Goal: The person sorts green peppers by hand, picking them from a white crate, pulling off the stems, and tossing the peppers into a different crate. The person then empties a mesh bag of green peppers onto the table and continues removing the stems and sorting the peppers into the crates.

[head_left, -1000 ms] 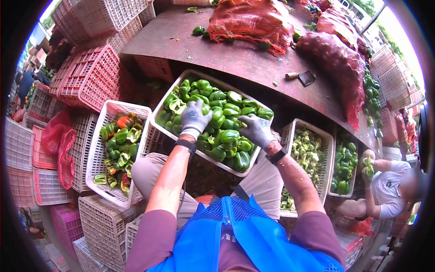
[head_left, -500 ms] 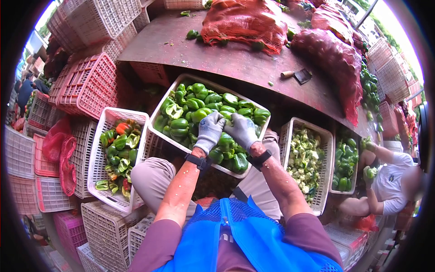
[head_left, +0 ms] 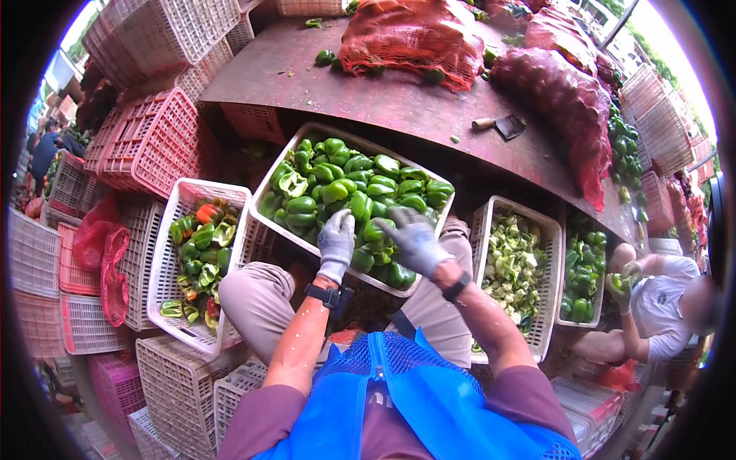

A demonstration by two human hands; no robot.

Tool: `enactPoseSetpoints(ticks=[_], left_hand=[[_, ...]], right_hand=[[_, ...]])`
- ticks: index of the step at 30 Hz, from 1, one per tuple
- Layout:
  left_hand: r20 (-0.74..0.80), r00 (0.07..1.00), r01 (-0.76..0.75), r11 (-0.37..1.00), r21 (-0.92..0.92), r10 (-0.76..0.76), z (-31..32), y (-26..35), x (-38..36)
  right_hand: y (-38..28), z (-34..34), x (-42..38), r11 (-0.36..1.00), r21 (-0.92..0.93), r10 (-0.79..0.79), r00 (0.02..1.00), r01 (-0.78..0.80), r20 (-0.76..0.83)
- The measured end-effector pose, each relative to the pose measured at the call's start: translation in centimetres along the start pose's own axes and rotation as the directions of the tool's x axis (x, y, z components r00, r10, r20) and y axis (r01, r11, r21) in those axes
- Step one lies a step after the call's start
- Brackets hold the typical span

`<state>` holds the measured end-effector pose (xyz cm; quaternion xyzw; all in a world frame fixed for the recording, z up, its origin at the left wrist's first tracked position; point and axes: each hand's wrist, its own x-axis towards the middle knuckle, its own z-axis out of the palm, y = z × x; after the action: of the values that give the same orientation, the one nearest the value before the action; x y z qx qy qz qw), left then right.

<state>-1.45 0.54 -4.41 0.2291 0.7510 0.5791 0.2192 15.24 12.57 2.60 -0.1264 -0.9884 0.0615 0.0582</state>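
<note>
Head view: two gloved hands at work over one crate, apart from each other.
Left hand [head_left: 336,244]: grey glove, fingers close together and pointing away, at the near side of the crate; cannot tell whether they pinch a pepper.
Right hand [head_left: 416,241]: grey glove, slightly blurred; fingers spread, above the peppers at the near right side; no pepper visible in the grip.
Green peppers [head_left: 337,192]: heaped under and beyond both hands, some cut.
White crate [head_left: 292,239]: tilted in view, holds the heap; near rim by the left wrist.
Mixed-pepper crate [head_left: 159,268]: left of the left hand; green, orange and red pieces inside.
Pale green scraps [head_left: 507,264]: in a crate right of the right hand.
Table [head_left: 307,77]: beyond both hands; bears a red mesh sack [head_left: 414,38] and a broad-bladed knife [head_left: 509,127].
Co-worker [head_left: 663,307]: far right of the right hand, white shirt, gloved, holding a green pepper.
</note>
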Motion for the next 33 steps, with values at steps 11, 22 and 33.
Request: enactPoseSetpoints(ticks=[11,22,33], left_hand=[[0.609,0.749,0.631,0.563,-0.534,-0.261,-1.4,5.8,-4.7],[0.663,0.748,0.604,0.456,-0.653,-0.042,3.5,0.4,-2.0],[0.348,0.937,0.198,0.867,-0.458,-0.030,1.0,4.0,-5.3]], right_hand=[[-2.2,-2.1,0.7,0.404,0.893,0.272,0.958,-0.200,0.091],[-5.2,-2.6,1.7,0.739,0.669,0.411,0.844,-0.086,-0.345],[-3.6,2.0,5.5,0.332,0.920,0.827,0.534,-0.207,-0.178]])
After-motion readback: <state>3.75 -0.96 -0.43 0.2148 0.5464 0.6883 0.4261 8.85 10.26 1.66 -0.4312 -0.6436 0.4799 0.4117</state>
